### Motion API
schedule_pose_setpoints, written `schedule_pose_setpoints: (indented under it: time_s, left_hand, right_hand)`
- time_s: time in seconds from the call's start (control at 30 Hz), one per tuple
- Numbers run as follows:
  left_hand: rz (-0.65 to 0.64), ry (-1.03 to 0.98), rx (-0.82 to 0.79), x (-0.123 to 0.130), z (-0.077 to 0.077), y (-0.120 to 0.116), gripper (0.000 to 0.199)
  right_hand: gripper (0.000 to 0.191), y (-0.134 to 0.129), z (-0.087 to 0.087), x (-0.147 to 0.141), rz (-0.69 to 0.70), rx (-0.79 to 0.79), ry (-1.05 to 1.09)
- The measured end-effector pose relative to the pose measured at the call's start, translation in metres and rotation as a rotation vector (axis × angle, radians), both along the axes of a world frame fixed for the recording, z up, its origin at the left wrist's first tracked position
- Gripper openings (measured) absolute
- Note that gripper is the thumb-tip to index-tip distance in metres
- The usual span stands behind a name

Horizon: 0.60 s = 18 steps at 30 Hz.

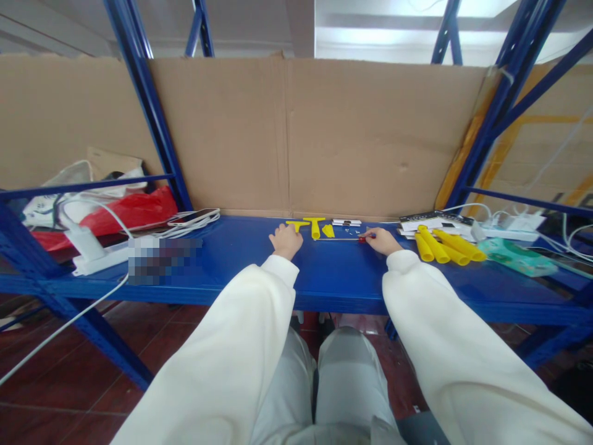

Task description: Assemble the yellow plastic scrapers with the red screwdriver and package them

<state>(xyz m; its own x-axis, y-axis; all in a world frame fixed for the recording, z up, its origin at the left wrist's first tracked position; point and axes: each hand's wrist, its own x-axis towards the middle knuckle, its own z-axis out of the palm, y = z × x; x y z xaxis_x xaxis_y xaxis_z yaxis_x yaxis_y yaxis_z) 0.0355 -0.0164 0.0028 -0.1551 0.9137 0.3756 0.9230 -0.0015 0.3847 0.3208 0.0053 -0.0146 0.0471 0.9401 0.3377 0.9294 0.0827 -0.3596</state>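
On the blue shelf top [343,272], my left hand [285,241] lies with its fingers spread, beside a yellow T-shaped piece [297,224]. My right hand [380,240] is closed on the red handle of a screwdriver [362,239], whose thin shaft points left. Just behind the shaft are a second yellow T-shaped piece [315,228], a small yellow part [328,230] and a few tiny pieces [352,232]. A small white and dark item [346,222] lies farther back, near the cardboard.
Several yellow tubes [433,245] and a green packet [519,256] lie at the right, near white cables. At the left are a power strip [109,253], a phone on coiled cable and a red bag [134,210]. Cardboard [347,136] stands behind, between blue posts.
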Motion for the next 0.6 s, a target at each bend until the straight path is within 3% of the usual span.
schedule_pose_setpoints:
  time_s: [0.33, 0.6]
  left_hand:
    - [0.026, 0.019, 0.006, -0.001, 0.002, 0.000, 0.029]
    - [-0.237, -0.017, 0.128, 0.000, -0.007, 0.014, 0.032]
  right_hand:
    - [0.030, -0.002, 0.002, -0.002, -0.018, 0.008, -0.002]
    - [0.030, -0.005, 0.004, -0.005, -0.027, 0.012, -0.007]
